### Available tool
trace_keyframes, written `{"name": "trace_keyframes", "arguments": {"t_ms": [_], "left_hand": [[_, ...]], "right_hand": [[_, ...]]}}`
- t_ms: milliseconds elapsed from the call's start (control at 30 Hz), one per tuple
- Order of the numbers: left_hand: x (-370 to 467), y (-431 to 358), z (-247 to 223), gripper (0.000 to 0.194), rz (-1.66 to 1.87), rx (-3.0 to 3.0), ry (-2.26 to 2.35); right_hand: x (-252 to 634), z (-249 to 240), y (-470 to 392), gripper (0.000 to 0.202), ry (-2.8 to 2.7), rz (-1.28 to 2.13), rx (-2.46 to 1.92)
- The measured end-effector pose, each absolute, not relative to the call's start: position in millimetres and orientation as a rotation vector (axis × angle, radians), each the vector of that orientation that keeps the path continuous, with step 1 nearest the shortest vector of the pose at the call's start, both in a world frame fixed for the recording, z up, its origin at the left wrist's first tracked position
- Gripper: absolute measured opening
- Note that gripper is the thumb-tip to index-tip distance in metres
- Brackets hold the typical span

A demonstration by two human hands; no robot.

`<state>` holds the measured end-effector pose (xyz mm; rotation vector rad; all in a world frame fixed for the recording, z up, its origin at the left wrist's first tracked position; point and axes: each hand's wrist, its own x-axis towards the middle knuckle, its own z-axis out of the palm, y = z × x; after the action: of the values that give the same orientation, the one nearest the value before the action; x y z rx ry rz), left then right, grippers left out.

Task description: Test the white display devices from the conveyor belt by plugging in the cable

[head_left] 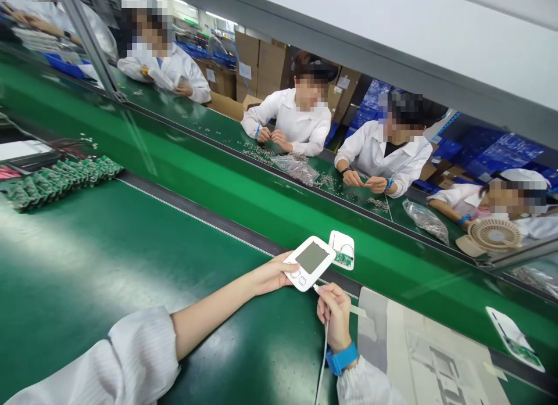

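My left hand (275, 275) is closed around the left edge of a white handheld device (310, 263), its thumb on the front near the buttons. The device has a grey blank screen and lies tilted, face up, above the near edge of the belt. Between the thumb and fingers of my right hand (335, 307) is the plug of a white cable (323, 358). The plug's tip meets the device's lower edge; whether it is fully inserted, I cannot tell. Just behind the device, an opened white casing with a green circuit board (343, 251) rests on the belt.
A green conveyor belt (209, 187) crosses beyond the green table (143, 254). Stacked circuit boards (61, 181) stand at left. A taped paper sheet (418, 347) lies at right, near another opened casing (514, 338). Across the belt, several people in white coats sit by small parts and a fan (496, 233).
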<state>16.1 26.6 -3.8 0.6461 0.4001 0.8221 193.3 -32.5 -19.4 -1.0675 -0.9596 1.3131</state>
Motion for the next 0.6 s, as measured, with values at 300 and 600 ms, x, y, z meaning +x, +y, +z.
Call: {"name": "trace_keyframes", "arguments": {"t_ms": [300,600], "left_hand": [[16.6,27.4,-6.1,0.044,0.852,0.594,0.428],[17.0,25.6,-1.2,0.048,0.874,0.609,0.476]], "right_hand": [[192.7,-16.7,-33.0,0.017,-1.028,1.292,-1.091],[192.6,-15.9,-30.9,0.020,-1.047,1.257,-1.130]]}}
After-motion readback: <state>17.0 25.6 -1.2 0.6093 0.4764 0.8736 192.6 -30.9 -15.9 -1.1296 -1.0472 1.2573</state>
